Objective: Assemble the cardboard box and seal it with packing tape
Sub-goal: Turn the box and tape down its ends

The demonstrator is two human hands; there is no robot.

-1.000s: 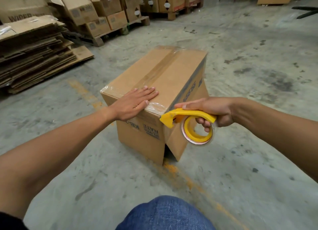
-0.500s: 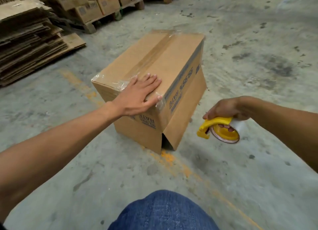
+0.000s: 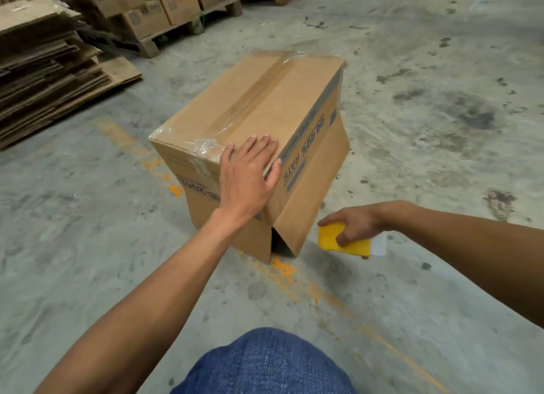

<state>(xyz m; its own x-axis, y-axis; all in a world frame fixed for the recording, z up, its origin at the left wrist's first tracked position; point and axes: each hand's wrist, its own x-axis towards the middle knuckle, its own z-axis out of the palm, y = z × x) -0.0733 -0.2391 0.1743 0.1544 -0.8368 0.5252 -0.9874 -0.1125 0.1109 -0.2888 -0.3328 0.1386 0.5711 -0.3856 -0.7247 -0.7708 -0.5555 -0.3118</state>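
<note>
A brown cardboard box [image 3: 273, 105] stands on the concrete floor, its top seam covered by a strip of clear tape [image 3: 253, 99] that wrinkles at the near edge. Its lower flaps splay out against the floor. My left hand [image 3: 247, 177] lies flat, fingers apart, over the box's near top corner. My right hand [image 3: 353, 222] grips a yellow tape dispenser [image 3: 341, 239] low beside the box's near right corner, close to the floor; the roll is mostly hidden behind it.
A tall stack of flattened cartons [image 3: 44, 69] lies at the left. Pallets with filled boxes [image 3: 153, 13] stand at the back left. A worn yellow line [image 3: 294, 276] crosses the floor under the box. My knee in blue jeans [image 3: 265, 364] is at the bottom.
My right hand has carried the dispenser away from the box's near edge, down and to the right. The left hand slid toward the box's near right corner, and the box has turned a little.
</note>
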